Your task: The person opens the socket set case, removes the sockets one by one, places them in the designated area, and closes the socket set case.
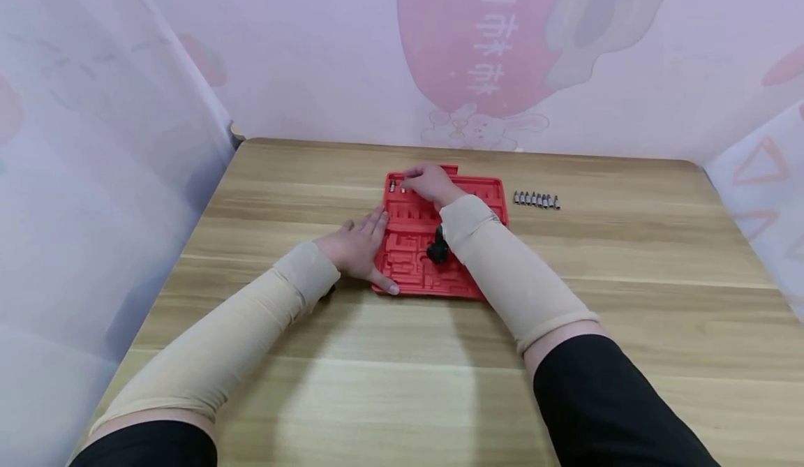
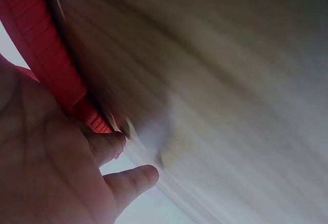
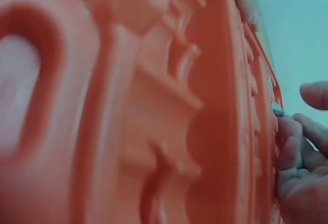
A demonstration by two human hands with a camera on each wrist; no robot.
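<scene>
A red plastic tool case [image 1: 402, 261] with moulded recesses lies on the table. My left hand [image 1: 358, 247] rests against its left edge, with the fingers along the side and the thumb on the near corner. In the left wrist view, two fingers of this hand [image 2: 56, 157] stretch beside the red rim. Over the case's far row is my right hand [image 1: 431, 182]. In the right wrist view, a fingertip touches a small metal socket [image 3: 278, 109] in a recess, while the thumb stands apart. Another small socket [image 1: 392, 186] sits in the far left slot.
Several small metal sockets [image 1: 536, 200] stand in a row on the table, right of the case. The wooden table [image 1: 314, 188] ends at a pale printed curtain [image 1: 314, 55] behind and at both sides. A black device [image 1: 437, 247] is at the right wrist.
</scene>
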